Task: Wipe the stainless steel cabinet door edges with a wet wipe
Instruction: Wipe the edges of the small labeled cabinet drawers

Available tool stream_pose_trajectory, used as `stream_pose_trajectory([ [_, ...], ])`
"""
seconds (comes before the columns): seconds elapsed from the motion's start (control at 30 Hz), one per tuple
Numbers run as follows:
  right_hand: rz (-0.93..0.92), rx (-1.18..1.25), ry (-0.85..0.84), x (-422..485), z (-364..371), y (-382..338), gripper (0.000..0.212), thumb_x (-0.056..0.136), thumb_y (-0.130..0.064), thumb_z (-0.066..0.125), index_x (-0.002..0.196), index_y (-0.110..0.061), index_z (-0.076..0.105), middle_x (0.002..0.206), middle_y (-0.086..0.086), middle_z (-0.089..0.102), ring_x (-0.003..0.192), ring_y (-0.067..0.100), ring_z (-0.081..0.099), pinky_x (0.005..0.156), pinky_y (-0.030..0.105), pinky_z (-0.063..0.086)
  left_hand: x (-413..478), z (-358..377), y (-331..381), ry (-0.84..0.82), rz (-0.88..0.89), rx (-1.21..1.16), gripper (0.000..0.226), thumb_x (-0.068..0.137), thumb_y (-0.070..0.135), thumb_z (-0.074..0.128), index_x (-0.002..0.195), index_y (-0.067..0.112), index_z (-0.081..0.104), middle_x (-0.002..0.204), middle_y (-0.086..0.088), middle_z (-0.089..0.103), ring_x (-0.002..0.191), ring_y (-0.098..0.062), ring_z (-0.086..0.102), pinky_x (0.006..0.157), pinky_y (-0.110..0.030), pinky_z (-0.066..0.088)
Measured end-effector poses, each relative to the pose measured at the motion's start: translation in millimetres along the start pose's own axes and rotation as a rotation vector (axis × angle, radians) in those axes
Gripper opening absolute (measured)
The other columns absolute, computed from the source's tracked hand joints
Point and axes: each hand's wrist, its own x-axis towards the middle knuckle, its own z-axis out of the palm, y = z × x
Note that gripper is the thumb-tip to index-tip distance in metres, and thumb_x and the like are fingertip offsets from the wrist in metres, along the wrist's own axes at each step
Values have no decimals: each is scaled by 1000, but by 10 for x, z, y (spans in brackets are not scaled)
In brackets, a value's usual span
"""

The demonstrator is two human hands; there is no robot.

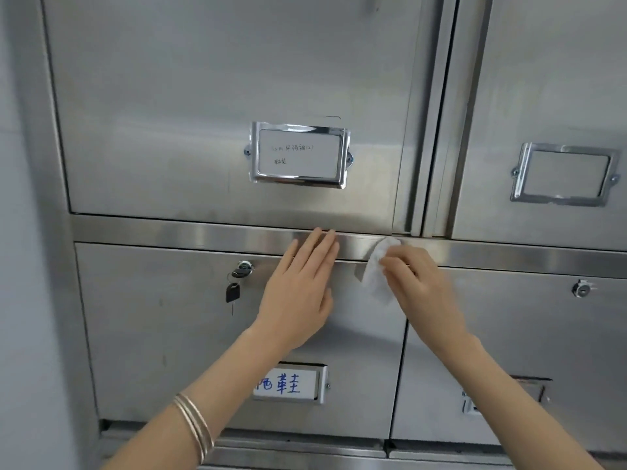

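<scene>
My right hand (420,283) pinches the wet wipe (376,269) in its fingertips and presses it on the steel strip (169,234) between the upper and lower doors, just beside the vertical post (431,130). My left hand (298,293) lies flat, fingers straight and together, tips on the same strip. The wipe is light, soft and limp, so I think it must stay bunched under my fingertips; the strip is open to the left, but the post's corner may catch it.

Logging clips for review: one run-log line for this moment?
right hand pinches white wet wipe against horizontal stainless steel rail | left hand flat, fingertips on rail
</scene>
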Motion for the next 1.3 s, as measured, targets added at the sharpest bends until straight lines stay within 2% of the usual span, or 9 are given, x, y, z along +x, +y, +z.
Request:
stream_pose_trajectory([
  [0.07, 45, 78, -24, -75, 92, 32, 26, 74, 11, 70, 99, 6, 64, 111, 20, 60, 99, 35, 58, 76, 39, 53, -227, -66, -77, -39, -30, 30, 68, 83, 23, 62, 145, 4, 40, 156, -9, 30, 145, -29, 26, 116, -47, 29],
  [0.13, 42, 110, -15, -105, 144, 58, 31, 74, 11, 69, 104, 5, 64, 120, 21, 58, 106, 36, 59, 84, 36, 51, -432, -145, -149, -64, -47, 51, 69, 79, 22, 66, 142, 3, 45, 154, -10, 35, 143, -29, 31, 113, -49, 34],
  [0.3, 27, 91, 120, 2, 177, -82, 17, 78, 8, 69, 94, 0, 71, 102, 15, 68, 92, 32, 65, 76, 38, 46, -853, -315, -195, -118, -124, 70, 65, 83, 20, 64, 143, 4, 45, 153, -11, 37, 142, -29, 32, 113, -47, 33],
  [0.47, -23, 182, 165, -262, 267, -659, 12, 80, 0, 66, 89, -3, 73, 96, 10, 70, 89, 22, 60, 81, 31, 39, -1276, -340, -150, -146, -123, 1, 62, 84, 15, 64, 142, 6, 46, 150, -9, 41, 140, -26, 38, 113, -45, 34],
  [0.57, 13, 246, 112, -573, 359, -959, 12, 79, -1, 67, 89, -4, 73, 97, 9, 70, 92, 18, 56, 86, 33, 42, -1586, -260, -182, -162, -108, -31, 65, 78, 12, 68, 139, 4, 49, 148, -10, 45, 137, -28, 42, 108, -47, 40],
  [0.67, 52, 254, 36, -893, 475, -1184, 13, 77, -2, 68, 89, -5, 73, 98, 7, 70, 88, 22, 63, 76, 35, 47, -1922, -115, -324, -188, -128, -45, 65, 75, 7, 68, 138, 3, 51, 147, -10, 46, 136, -29, 43, 107, -48, 41],
  [0.8, 59, 224, -67, -1272, 672, -1419, 14, 86, -10, 60, 90, -6, 73, 100, 6, 70, 91, 23, 63, 76, 32, 42, -2390, 124, -651, -260, -129, -22, 55, 82, 14, 49, 136, 3, 53, 146, -10, 47, 134, -29, 45, 106, -48, 42],
  [0.97, 70, 227, -210, -1614, 1049, -1873, 21, 90, -17, 54, 92, -7, 72, 101, 6, 70, 92, 26, 63, 77, 31, 45, -2862, 451, -1072, -418, -208, -64, 67, 68, 7, 77, 132, -1, 56, 142, -14, 50, 130, -33, 49, 101, -52, 46],
  [1.3, 57, 304, -281, -1727, 2100, -2925, 18, 88, -9, 58, 96, -2, 72, 104, 9, 69, 95, 19, 57, 78, 27, 46, -3620, 979, -1695, -665, -394, -155, 79, 73, 7, 74, 144, 0, 39, 154, -16, 32, 140, -34, 36, 110, -48, 38],
])
